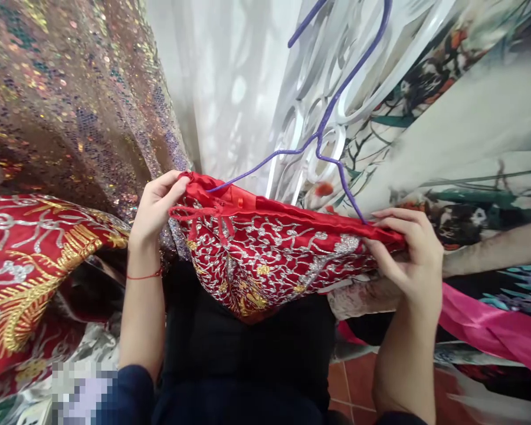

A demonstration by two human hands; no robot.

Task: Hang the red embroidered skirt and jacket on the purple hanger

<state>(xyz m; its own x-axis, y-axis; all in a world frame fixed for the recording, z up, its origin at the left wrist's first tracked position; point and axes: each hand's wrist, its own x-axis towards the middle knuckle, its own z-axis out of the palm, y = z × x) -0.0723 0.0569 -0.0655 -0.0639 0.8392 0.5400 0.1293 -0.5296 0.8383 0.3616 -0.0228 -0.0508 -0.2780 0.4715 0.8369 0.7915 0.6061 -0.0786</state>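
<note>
A red embroidered garment (pixel 265 254) with silver scrollwork and gold motifs is stretched between my two hands, over my lap. My left hand (pixel 161 203) pinches its top edge at the left corner, beside a red cord tied in a bow (pixel 223 215). At the other end, my right hand (pixel 409 248) grips the red satin edge, thumb on the near side and fingers over the far side. A purple hanger (pixel 321 133) rises out of the garment's top opening. Its lower arms run down inside the satin, where their ends are hidden.
Sequined fabric (pixel 79 88) hangs at the upper left. Another red garment with gold and silver embroidery (pixel 30 265) lies at the left. A white openwork frame (pixel 301 130) stands behind the hanger. Patterned fabric (pixel 460 218) and a pink ribbon (pixel 491 324) fill the right, above tiled floor (pixel 354 378).
</note>
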